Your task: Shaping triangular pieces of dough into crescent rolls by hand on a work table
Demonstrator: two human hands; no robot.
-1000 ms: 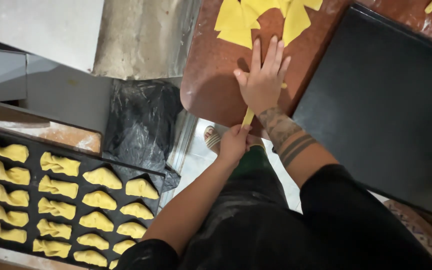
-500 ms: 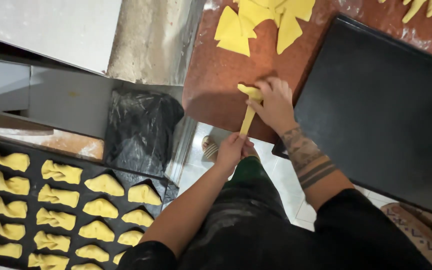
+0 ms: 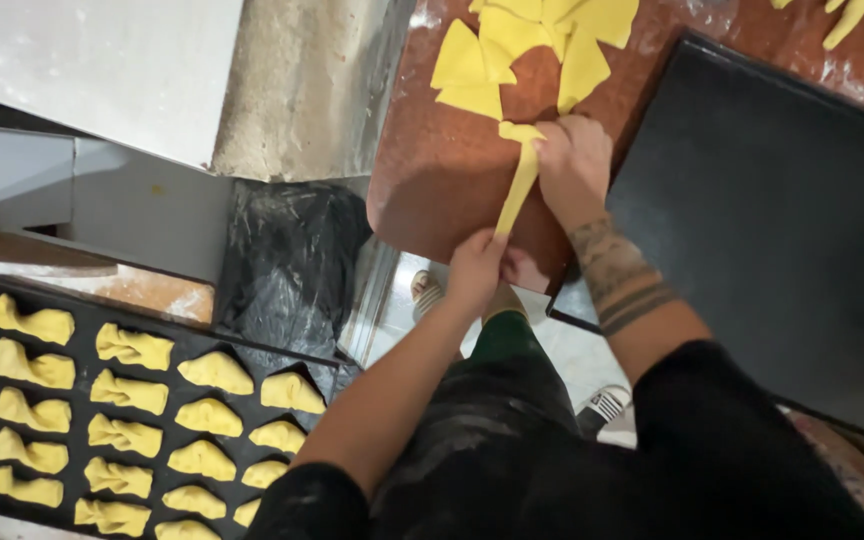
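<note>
A yellow dough piece (image 3: pixel 518 180) is stretched into a long narrow strip over the brown worktop (image 3: pixel 422 170). My left hand (image 3: pixel 477 268) pinches its near end at the worktop's edge. My right hand (image 3: pixel 572 160) is closed on its far end, close to a pile of flat yellow dough triangles (image 3: pixel 522 40). An empty black baking tray (image 3: pixel 782 220) lies right beside my right hand.
A black tray (image 3: pixel 242 350) at the lower left holds several rows of folded yellow dough pieces (image 3: pixel 132 400). A black plastic bag (image 3: pixel 287 260) hangs between it and the worktop. More dough strips (image 3: pixel 857 15) lie at the far right. My feet show on the tiled floor below.
My right hand, flat on the worktop a second ago, has closed on the dough's far end. The piece between both hands has been pulled out longer.
</note>
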